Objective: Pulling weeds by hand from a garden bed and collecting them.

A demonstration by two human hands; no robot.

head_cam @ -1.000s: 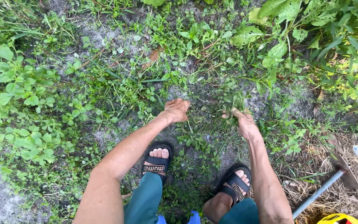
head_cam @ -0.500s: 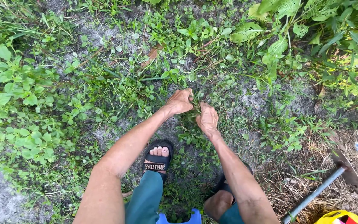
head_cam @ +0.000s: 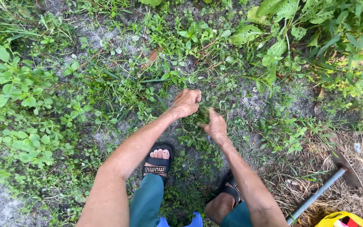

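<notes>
My left hand is curled into a fist low over the ground, and it looks to be pinching the top of a little clump of weeds. My right hand is closed just beside it, its fingers wrapped on the same clump from the other side, so the green tuft sits right between my two hands, almost touching both. I cannot see if the roots are out of the dirt or not, since my fingers hide the bottom. All around the clump is pale sandy ground with small leafy plants growing over it. My two feet in black sandals stand just below my hands, one on each side, and a bit of blue seat shows at the bottom edge. Off to my right lies a hoe with a long grey handle on a heap of dry grass, and a yellow thing peeks in at the corner. I think the stems could snap if I tug too fast, and then the roots would stay in the ground. My grip could also slip, since the leaves are thin and my hands are so close together. If the clump lets go all at once, I could tip back.
</notes>
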